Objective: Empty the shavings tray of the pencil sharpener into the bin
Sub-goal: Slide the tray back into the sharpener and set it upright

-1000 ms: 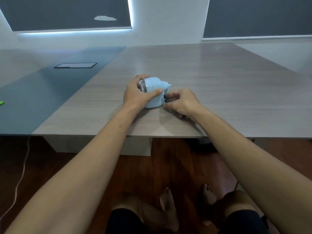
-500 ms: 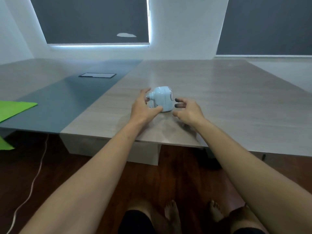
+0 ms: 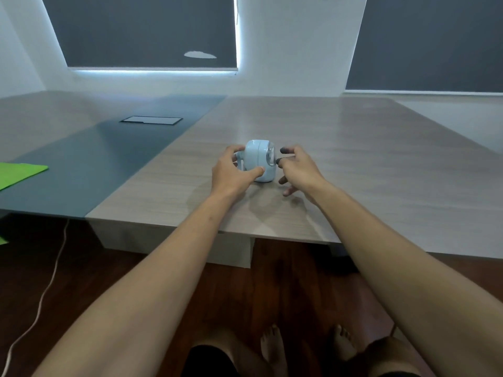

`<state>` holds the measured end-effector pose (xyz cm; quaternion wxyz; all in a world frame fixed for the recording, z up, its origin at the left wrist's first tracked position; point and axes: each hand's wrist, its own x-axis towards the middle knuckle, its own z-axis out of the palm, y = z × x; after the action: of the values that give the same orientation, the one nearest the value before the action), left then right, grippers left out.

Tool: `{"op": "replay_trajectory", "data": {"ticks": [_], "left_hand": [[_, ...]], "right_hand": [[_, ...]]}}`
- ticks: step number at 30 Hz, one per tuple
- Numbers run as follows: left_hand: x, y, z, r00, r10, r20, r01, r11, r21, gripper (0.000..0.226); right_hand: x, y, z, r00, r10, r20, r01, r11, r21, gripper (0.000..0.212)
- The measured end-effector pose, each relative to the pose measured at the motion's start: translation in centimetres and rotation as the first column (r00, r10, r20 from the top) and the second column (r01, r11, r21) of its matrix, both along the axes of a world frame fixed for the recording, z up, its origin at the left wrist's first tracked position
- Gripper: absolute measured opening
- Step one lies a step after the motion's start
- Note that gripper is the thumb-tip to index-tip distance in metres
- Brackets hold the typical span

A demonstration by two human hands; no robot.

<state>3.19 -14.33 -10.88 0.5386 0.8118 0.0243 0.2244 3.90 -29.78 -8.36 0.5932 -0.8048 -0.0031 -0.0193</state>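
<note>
I see the wooden table spreading out under both hands, with a dark blue-grey panel running along it well to the left of the grip. A green sheet lies further left still, at the edge of view. The pale blue pencil sharpener stands on the table inside my left hand, which is wrapped around it, thumb across the near side and fingers behind. My right hand sits just to the right of the grip, fingers spread and holding nothing, its dark-smudged fingertips beside the sharpener's clear end.
</note>
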Motion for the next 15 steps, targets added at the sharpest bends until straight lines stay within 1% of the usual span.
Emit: {"op": "replay_trajectory", "data": {"ticks": [2, 5, 8, 9, 13, 15], "left_hand": [[0.2, 0.2, -0.1, 1.000, -0.020, -0.012, 0.020, 1.000, -0.019, 0.066], [0.6, 0.5, -0.3, 0.998, -0.057, -0.028, 0.056, 0.998, -0.041, 0.071], [0.7, 0.7, -0.3, 0.996, -0.085, -0.030, 0.084, 0.996, -0.040, 0.080], [0.6, 0.7, -0.2, 0.996, -0.087, -0.034, 0.086, 0.996, -0.030, 0.083], [0.4, 1.4, 0.3, 0.993, -0.099, -0.070, 0.100, 0.995, 0.006, 0.098], [0.2, 2.3, 0.4, 0.991, -0.103, -0.085, 0.102, 0.995, -0.013, 0.096]], "right_hand": [[0.4, 0.1, -0.3, 1.000, 0.013, 0.007, -0.013, 1.000, -0.029, 0.050], [1.1, 0.1, -0.6, 1.000, 0.026, 0.015, -0.025, 0.997, -0.076, 0.040], [1.5, 0.3, -0.8, 0.999, 0.034, -0.003, -0.035, 0.999, -0.028, 0.027], [1.6, 0.3, -0.9, 0.999, 0.040, 0.000, -0.040, 0.999, -0.029, 0.026], [1.8, 0.5, -1.1, 0.992, 0.122, 0.035, -0.118, 0.989, -0.087, 0.039], [1.8, 0.8, -1.2, 0.986, 0.159, 0.053, -0.153, 0.983, -0.101, 0.038]]}}
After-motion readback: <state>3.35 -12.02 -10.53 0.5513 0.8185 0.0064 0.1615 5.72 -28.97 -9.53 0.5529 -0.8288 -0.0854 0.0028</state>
